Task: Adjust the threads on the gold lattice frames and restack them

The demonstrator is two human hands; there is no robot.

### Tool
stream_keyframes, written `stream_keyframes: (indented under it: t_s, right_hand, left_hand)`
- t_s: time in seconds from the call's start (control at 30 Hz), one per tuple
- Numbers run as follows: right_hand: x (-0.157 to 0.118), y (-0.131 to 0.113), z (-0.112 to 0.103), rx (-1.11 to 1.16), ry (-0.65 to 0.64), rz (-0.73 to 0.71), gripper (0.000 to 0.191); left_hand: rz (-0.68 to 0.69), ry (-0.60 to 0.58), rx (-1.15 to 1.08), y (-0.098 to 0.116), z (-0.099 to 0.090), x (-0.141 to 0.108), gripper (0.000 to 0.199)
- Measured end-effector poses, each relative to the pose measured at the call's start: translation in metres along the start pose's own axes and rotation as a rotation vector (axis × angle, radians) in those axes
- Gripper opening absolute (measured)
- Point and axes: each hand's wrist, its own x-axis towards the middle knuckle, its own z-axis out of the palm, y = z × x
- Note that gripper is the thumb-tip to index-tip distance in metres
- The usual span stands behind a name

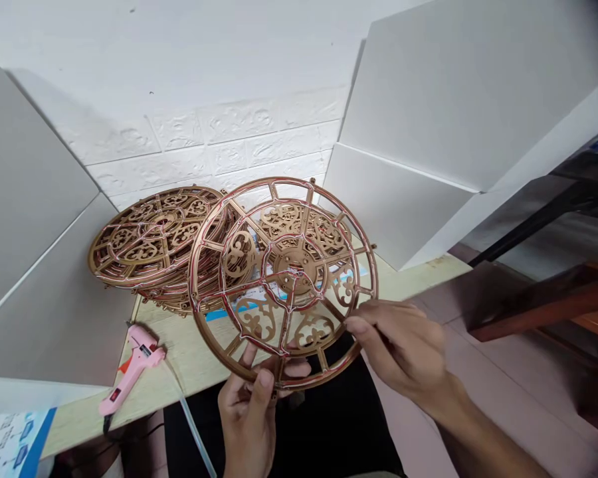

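**Openwork wheel:** A bronze-coloured openwork wheel [294,269] is held up off the desk, tilted, in front of the person. It has a rim, spokes, a central hub and scrollwork panels. Thin red lines follow its ribs; paint or glue, I cannot tell.

**Left hand:** The left hand [246,411] is at the wheel's 6 o'clock, curled closed on the rim, with the thumb in front and the other fingers mostly behind it.

**Right hand:** The right hand [398,352] is at about 4 o'clock, its fingers [359,324] nearly closed in a pinch on the rim. Its thumb is hidden.

**Why so held:** Two grips on the lower rim seem to keep the wheel steady, with its face turned up toward the camera.

**Stack:** At 9 o'clock, a stack of similar wheels [154,239] lies tilted on the desk, just behind the held wheel's edge. Its lower layers are hard to count.

**Glue gun:** At 7 o'clock, a pink hot glue gun [132,365] lies on the light wooden desk [199,378], beside a clear rod [192,425], probably a glue stick.

**Rest:** Grey-white panels [34,219] stand at 9 o'clock against a white brick-pattern wall [179,143]. A printed leaflet [14,441] is cut off at 7 o'clock, and wooden furniture [533,299] is cut off at 3 o'clock.
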Motion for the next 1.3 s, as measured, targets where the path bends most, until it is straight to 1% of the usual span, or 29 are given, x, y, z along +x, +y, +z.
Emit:
stream_keyframes:
  t_s: [0.07, 0.13, 0.2, 0.27, 0.3, 0.37, 0.43, 0.5, 0.57, 0.6, 0.63, 0.73, 0.83, 0.93, 1.03, 1.1, 1.17, 1.23, 1.3]
  right_hand:
    - [0.0, -0.01, 0.005, 0.064, -0.05, -0.002, 0.012]
    - [0.002, -0.022, 0.012, 0.098, -0.097, -0.018, 0.008]
    - [0.005, -0.031, 0.018, 0.098, -0.129, -0.064, 0.012]
    - [0.007, -0.037, 0.024, 0.084, -0.151, -0.113, 0.019]
    - [0.008, -0.039, 0.027, 0.085, -0.162, -0.129, 0.021]
    - [0.009, -0.04, 0.031, 0.096, -0.189, -0.146, 0.025]
    - [0.01, -0.04, 0.034, 0.118, -0.215, -0.147, 0.027]
    - [0.01, -0.039, 0.035, 0.148, -0.238, -0.144, 0.029]
    - [0.009, -0.04, 0.036, 0.17, -0.243, -0.124, 0.028]
    - [0.008, -0.041, 0.036, 0.176, -0.246, -0.101, 0.026]
    - [0.007, -0.043, 0.037, 0.179, -0.247, -0.071, 0.025]
    - [0.004, -0.046, 0.04, 0.162, -0.256, 0.014, 0.024]
    - [0.002, -0.049, 0.044, 0.126, -0.281, 0.086, 0.024]
    - [0.002, -0.051, 0.042, 0.148, -0.355, 0.187, 0.018]
    - [0.007, -0.055, 0.035, 0.218, -0.385, 0.229, 0.014]
    - [0.013, -0.058, 0.03, 0.259, -0.363, 0.209, 0.013]
    - [0.018, -0.061, 0.028, 0.27, -0.334, 0.16, 0.013]
    - [0.023, -0.064, 0.031, 0.244, -0.313, 0.103, 0.016]
    - [0.027, -0.066, 0.035, 0.198, -0.314, 0.059, 0.018]
  left_hand:
    - [0.023, -0.007, 0.009, -0.005, -0.006, 0.001, 0.059]
    - [0.045, -0.045, 0.028, -0.009, -0.013, 0.004, 0.054]
    - [0.071, -0.114, 0.031, -0.012, -0.02, 0.006, 0.052]
    - [0.084, -0.128, 0.014, -0.012, -0.024, 0.008, 0.048]
    - [0.086, -0.118, 0.01, -0.012, -0.025, 0.008, 0.045]
    - [0.094, -0.143, 0.008, -0.011, -0.024, 0.008, 0.04]
    - [0.105, -0.162, 0.007, -0.01, -0.021, 0.006, 0.039]
    - [0.105, -0.102, -0.011, -0.01, -0.016, 0.002, 0.043]
    - [0.095, -0.011, -0.031, -0.01, -0.012, -0.001, 0.047]
    - [0.093, 0.012, -0.031, -0.01, -0.012, -0.001, 0.047]
    - [0.09, 0.006, -0.018, -0.011, -0.012, -0.001, 0.046]
    - [0.087, -0.104, 0.037, -0.013, -0.021, 0.005, 0.038]
    - [0.068, -0.148, 0.071, -0.016, -0.031, 0.01, 0.034]
    - [0.072, -0.085, 0.097, -0.015, -0.029, 0.009, 0.035]
    - [0.071, -0.03, 0.116, -0.012, -0.02, 0.005, 0.037]
    - [0.069, -0.015, 0.128, -0.01, -0.014, 0.002, 0.037]
    - [0.099, 0.034, 0.178, -0.007, -0.008, -0.001, 0.034]
    - [0.134, 0.076, 0.235, -0.006, -0.004, -0.004, 0.032]
    - [0.154, 0.089, 0.263, -0.005, -0.001, -0.005, 0.035]
